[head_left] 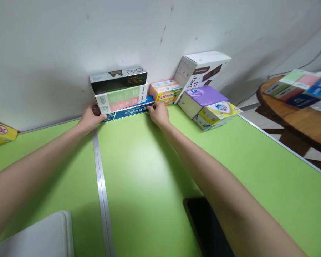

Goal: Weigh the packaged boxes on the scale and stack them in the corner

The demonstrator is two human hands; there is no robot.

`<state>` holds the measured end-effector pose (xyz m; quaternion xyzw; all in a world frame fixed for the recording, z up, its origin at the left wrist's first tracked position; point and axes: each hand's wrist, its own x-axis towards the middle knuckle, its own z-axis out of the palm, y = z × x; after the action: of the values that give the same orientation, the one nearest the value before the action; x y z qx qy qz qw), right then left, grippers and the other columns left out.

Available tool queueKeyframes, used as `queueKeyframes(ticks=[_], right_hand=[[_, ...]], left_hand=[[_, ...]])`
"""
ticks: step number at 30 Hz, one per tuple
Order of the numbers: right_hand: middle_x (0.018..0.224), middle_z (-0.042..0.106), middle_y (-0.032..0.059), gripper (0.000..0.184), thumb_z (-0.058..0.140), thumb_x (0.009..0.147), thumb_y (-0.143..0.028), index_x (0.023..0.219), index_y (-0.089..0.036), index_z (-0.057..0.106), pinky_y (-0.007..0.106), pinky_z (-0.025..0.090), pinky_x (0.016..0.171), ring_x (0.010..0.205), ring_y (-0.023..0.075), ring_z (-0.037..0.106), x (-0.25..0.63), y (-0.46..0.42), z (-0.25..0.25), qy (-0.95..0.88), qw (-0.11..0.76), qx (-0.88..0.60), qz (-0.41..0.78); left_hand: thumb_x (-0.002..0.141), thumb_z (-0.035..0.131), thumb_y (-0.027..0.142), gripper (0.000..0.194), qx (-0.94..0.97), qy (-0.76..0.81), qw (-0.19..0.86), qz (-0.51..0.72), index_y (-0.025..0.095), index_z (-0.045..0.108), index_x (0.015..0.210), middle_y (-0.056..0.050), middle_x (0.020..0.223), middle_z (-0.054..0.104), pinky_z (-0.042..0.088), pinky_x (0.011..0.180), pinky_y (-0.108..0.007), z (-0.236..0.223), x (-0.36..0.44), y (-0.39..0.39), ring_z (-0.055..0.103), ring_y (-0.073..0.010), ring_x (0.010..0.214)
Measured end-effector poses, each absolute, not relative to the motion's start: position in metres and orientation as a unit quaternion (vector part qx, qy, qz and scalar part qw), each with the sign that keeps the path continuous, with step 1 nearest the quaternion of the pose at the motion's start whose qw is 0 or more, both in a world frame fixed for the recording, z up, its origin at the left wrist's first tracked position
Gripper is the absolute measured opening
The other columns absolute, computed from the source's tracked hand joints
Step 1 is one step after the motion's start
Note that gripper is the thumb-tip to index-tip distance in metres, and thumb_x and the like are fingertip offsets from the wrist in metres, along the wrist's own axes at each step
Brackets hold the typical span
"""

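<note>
A long dark blue toothpaste box [128, 112] with white lettering lies at the wall side of the green table. My left hand [89, 119] is closed at its left end, thumb against the front and the other fingers partly hidden. At the right end, my right hand [159, 113] pinches the same box between thumb and fingers. Right behind it are a pale green and pink box [123, 99] and a black and white box [119, 80], leaning by the wall. Close to my right hand sits a stack of orange and white boxes [166, 89].
Farther right stand a tall white box [203, 66], a purple-topped pack [203, 96] and a yellow box [218, 112]. A yellow package [1, 132] is at far left. A dark phone-like slab [203, 225] and a white object [40, 237] lie near me. More boxes rest on a wooden table [291, 117].
</note>
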<state>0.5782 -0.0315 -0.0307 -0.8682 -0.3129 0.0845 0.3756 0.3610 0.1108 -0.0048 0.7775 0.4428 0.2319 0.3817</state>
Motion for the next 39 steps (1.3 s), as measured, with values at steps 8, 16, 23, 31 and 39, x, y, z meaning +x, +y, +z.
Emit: queueKeyframes(ticks=[8, 16, 23, 31, 39], right_hand=[[0.071, 0.063, 0.0033, 0.011, 0.058, 0.077, -0.023, 0.068, -0.019, 0.054, 0.039, 0.050, 0.079, 0.075, 0.0210, 0.062, 0.584, -0.038, -0.038, -0.340, 0.444, -0.820, 0.122], [0.069, 0.056, -0.0032, 0.031, 0.052, 0.078, -0.016, 0.109, -0.018, 0.051, 0.038, 0.054, 0.071, 0.062, 0.0158, 0.057, 0.583, -0.046, -0.050, -0.360, 0.526, -0.759, 0.133], [0.068, 0.054, -0.0022, 0.043, 0.048, 0.075, -0.010, 0.117, -0.021, 0.049, 0.045, 0.052, 0.080, 0.070, 0.0215, 0.059, 0.592, -0.038, -0.046, -0.417, 0.539, -0.727, 0.089], [0.068, 0.057, 0.0002, 0.044, 0.044, 0.073, -0.007, 0.115, -0.020, 0.049, 0.045, 0.051, 0.078, 0.070, 0.0231, 0.059, 0.583, -0.034, -0.038, -0.413, 0.514, -0.750, 0.045], [0.075, 0.063, 0.0026, 0.041, 0.047, 0.074, -0.011, 0.114, -0.018, 0.057, 0.038, 0.050, 0.074, 0.070, 0.0208, 0.060, 0.526, -0.056, 0.012, -0.533, 0.424, -0.725, 0.100]], left_hand=[[0.074, 0.064, 0.030, 0.034, 0.824, 0.450, 0.196, 0.282, 0.014, 0.060, 0.104, -0.011, 0.100, 0.065, 0.050, 0.087, -0.039, 0.012, 0.362, 0.087, 0.062, -0.0253, 0.095], [0.073, 0.066, 0.025, 0.023, 0.816, 0.482, 0.187, 0.259, 0.015, 0.063, 0.094, -0.011, 0.099, 0.070, 0.051, 0.085, -0.037, 0.027, 0.389, 0.095, 0.066, -0.0257, 0.093], [0.072, 0.070, 0.027, 0.039, 0.837, 0.465, 0.148, 0.248, 0.014, 0.056, 0.107, -0.012, 0.103, 0.069, 0.053, 0.084, -0.040, 0.028, 0.406, 0.089, 0.065, -0.0279, 0.096], [0.077, 0.069, 0.027, 0.040, 0.846, 0.460, 0.131, 0.233, 0.013, 0.054, 0.111, -0.014, 0.106, 0.066, 0.049, 0.091, -0.044, 0.025, 0.408, 0.088, 0.061, -0.0314, 0.106], [0.082, 0.059, 0.018, 0.035, 0.882, 0.358, 0.197, 0.234, 0.013, 0.053, 0.117, -0.013, 0.123, 0.055, 0.047, 0.093, -0.038, 0.036, 0.363, 0.054, 0.058, -0.0244, 0.110]])
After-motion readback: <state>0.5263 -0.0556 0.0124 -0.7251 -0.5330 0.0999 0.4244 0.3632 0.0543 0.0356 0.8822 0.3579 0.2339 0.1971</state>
